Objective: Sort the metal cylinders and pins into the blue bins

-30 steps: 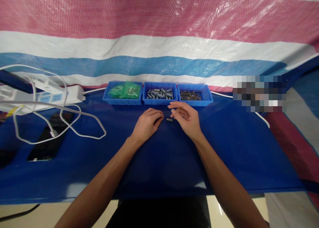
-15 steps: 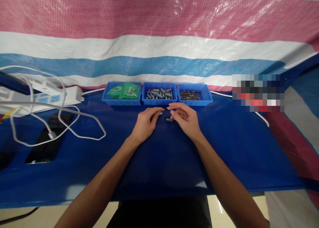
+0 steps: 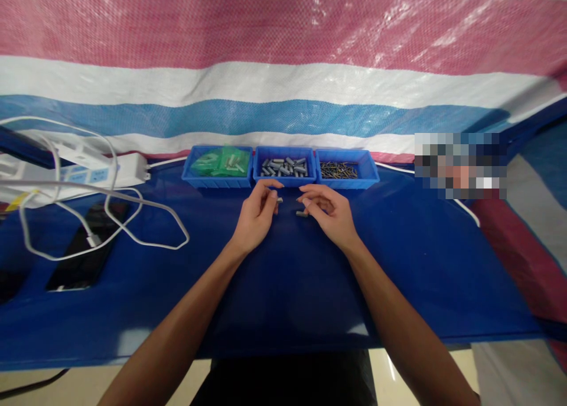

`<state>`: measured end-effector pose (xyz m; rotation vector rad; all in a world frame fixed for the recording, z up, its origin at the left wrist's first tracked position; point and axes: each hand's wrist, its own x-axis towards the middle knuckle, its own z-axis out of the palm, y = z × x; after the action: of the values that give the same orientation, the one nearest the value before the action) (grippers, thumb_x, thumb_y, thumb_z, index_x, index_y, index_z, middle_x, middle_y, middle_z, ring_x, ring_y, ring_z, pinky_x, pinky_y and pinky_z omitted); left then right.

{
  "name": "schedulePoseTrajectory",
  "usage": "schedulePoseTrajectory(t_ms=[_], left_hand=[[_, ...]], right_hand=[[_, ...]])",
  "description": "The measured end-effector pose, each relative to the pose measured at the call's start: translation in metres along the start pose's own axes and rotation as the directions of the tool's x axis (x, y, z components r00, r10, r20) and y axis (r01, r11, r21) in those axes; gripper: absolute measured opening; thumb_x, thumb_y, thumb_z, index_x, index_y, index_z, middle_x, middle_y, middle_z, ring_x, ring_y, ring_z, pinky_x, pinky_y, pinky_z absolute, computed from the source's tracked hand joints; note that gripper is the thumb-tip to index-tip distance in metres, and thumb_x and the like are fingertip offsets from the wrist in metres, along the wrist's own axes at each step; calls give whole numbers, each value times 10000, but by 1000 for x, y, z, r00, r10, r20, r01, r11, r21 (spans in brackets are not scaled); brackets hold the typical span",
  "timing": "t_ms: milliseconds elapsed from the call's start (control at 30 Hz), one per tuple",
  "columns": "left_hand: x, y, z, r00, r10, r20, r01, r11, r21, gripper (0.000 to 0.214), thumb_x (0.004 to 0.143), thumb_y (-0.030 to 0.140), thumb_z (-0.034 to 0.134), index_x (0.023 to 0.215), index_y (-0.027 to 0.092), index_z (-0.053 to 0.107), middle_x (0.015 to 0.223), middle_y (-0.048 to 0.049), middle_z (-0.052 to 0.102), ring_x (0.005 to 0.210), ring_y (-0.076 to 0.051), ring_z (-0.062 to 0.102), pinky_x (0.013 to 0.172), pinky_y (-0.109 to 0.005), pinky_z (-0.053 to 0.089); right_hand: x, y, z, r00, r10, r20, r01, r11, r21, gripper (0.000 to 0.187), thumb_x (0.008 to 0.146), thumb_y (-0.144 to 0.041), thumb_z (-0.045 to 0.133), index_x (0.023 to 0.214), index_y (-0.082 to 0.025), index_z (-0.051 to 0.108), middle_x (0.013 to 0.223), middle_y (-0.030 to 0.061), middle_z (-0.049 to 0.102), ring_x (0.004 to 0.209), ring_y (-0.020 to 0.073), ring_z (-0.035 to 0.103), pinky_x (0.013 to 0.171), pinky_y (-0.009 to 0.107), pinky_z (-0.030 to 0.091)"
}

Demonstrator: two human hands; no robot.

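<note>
My left hand (image 3: pixel 257 212) pinches a small pale metal cylinder (image 3: pixel 279 200) between thumb and fingers, and one end of it pokes out. Across a narrow gap, my right hand (image 3: pixel 328 210) is curled with a short grey metal cylinder (image 3: pixel 302 214) held under its fingers. Whether its thumb and index finger pinch anything more is too small to tell. Just beyond the hands is a blue bin (image 3: pixel 283 183) of similar grey metal cylinders (image 3: pixel 286 167). Right of it, another blue bin (image 3: pixel 348 184) contains thin brownish screws (image 3: pixel 339 170).
A third blue bin (image 3: pixel 217 182) at the left has green plastic bags (image 3: pixel 210 162) with small parts. White power strips (image 3: pixel 126 169), looped white cables (image 3: pixel 170 247) and a black phone (image 3: pixel 82 258) lie left on the blue table (image 3: pixel 283 299). Striped sheeting (image 3: pixel 266 33) hangs behind.
My left hand has drawn slightly left, away from the right hand, and more of its cylinder shows. The right hand has stayed almost where it was.
</note>
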<state>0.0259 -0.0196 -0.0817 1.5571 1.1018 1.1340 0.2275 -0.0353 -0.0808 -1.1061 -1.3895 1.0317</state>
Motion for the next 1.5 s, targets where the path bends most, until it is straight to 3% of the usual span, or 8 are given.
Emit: schedulePoseTrajectory(t_ms=[300, 533, 900, 1167, 1300, 1400, 1500], left_hand=[[3, 2, 4, 1000, -11, -11, 9, 976, -218, 258, 854, 317, 848, 990, 168, 688, 969, -45, 737, 890, -155, 725, 879, -279, 576], [3, 2, 2, 996, -89, 27, 92, 945, -314, 306, 803, 313, 895, 1022, 152, 755, 1087, -98, 814, 1041, -223, 782, 1048, -377, 593], [4, 5, 3, 992, -116, 41, 123, 950, -286, 328, 792, 391, 909, 971, 163, 754, 946, -75, 822, 882, -205, 791, 889, -327, 634], [2, 9, 5, 980, -172, 101, 194, 933, -304, 339, 799, 408, 900, 936, 154, 722, 857, -62, 808, 793, -188, 779, 796, -295, 629], [2, 9, 7, 978, -164, 130, 195, 939, -283, 344, 826, 434, 875, 952, 155, 717, 832, -61, 800, 776, -193, 774, 775, -306, 631], [1, 6, 7, 984, -127, 125, 153, 962, -227, 322, 886, 462, 811, 967, 164, 720, 861, -67, 804, 779, -195, 770, 767, -312, 630], [0, 1, 6, 997, -38, 68, 39, 999, -7, 276, 986, 450, 682, 966, 180, 740, 896, -62, 802, 805, -195, 761, 787, -316, 617]], right_hand=[[0, -3, 0, 999, 5, 33, -5, 1000, -2, 273, 923, -376, 740, 1165, -249, 752, 961, 43, 782, 743, 173, 734, 723, 350, 654], [0, -2, 0, 999, 5, 40, -5, 1000, -15, 276, 905, -332, 750, 1170, -255, 751, 965, 42, 781, 771, 185, 729, 721, 352, 640], [-1, -1, 2, 996, -29, 79, 31, 999, -25, 228, 891, -335, 785, 1098, -238, 773, 931, 35, 782, 760, 169, 722, 670, 306, 581], [0, -5, 3, 998, 47, 48, -51, 995, 87, 248, 856, -402, 830, 1029, -226, 800, 855, 30, 786, 767, 181, 751, 714, 323, 626], [1, -6, 2, 994, 82, 69, -91, 987, 135, 260, 841, -409, 842, 1024, -228, 805, 805, 16, 774, 705, 165, 732, 658, 305, 620], [1, -6, 2, 995, 80, 64, -88, 989, 121, 257, 838, -421, 840, 1000, -225, 807, 776, 14, 760, 676, 161, 715, 621, 299, 610], [2, -4, 2, 998, 60, 27, -61, 997, 56, 251, 842, -434, 834, 980, -226, 807, 768, 13, 746, 669, 161, 699, 629, 313, 624]])
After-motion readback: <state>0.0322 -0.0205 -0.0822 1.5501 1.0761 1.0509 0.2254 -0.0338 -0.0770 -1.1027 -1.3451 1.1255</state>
